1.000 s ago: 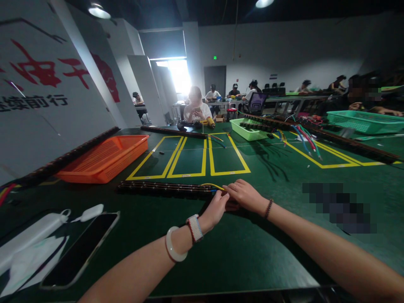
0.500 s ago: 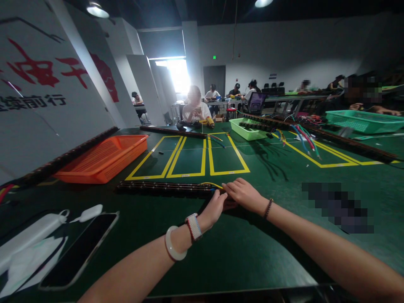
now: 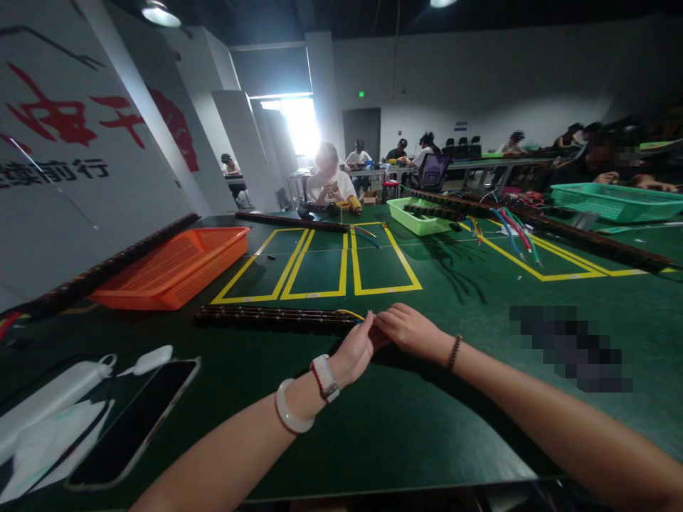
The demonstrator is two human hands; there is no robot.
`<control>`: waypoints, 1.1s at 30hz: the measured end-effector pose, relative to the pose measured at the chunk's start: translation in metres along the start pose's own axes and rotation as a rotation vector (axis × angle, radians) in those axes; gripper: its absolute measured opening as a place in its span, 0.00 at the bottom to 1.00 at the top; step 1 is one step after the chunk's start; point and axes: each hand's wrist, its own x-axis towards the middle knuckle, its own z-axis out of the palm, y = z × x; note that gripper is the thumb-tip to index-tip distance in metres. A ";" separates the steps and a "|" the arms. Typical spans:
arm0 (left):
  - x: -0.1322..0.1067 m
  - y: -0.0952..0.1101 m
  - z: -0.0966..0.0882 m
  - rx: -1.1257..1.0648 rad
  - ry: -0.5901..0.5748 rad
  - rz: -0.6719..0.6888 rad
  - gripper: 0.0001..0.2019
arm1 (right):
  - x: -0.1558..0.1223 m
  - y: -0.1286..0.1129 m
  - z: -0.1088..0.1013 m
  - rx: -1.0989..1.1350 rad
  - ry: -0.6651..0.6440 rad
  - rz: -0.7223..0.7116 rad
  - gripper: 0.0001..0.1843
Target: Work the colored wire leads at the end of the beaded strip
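Note:
A long black strip [image 3: 277, 316] with shiny metal dots lies across the green table in front of me. From its right end a thin yellow wire [image 3: 351, 313] runs into my fingers, with a bit of blue wire beside it. My left hand [image 3: 356, 348] is closed on the wires, its thumb on top where they leave the strip. Against it, my right hand [image 3: 413, 331] is closed with its fingertips pinching at the same wires. The wire ends are hidden between the two hands.
An orange basket [image 3: 176, 274] stands at the left, a long black strip [image 3: 107, 267] behind it. Lower left lie a phone [image 3: 136, 419] and a white power bank-like object [image 3: 58, 391]. Yellow tape frames mark the table. A light green basket [image 3: 421, 224] and coworkers are farther back.
My left thumb has shifted slightly up and right, closer to the right fingertips. Less of the yellow wire shows. The strip stays in place.

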 end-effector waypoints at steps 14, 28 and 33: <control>0.004 0.001 -0.004 -0.068 0.020 -0.017 0.08 | -0.009 0.012 -0.011 0.215 0.203 0.122 0.11; 0.008 -0.001 -0.007 -0.097 0.016 0.002 0.09 | -0.003 0.004 -0.016 0.060 -0.002 0.107 0.09; 0.006 0.001 -0.006 -0.062 -0.010 -0.009 0.11 | -0.002 0.001 -0.012 0.224 0.040 0.212 0.04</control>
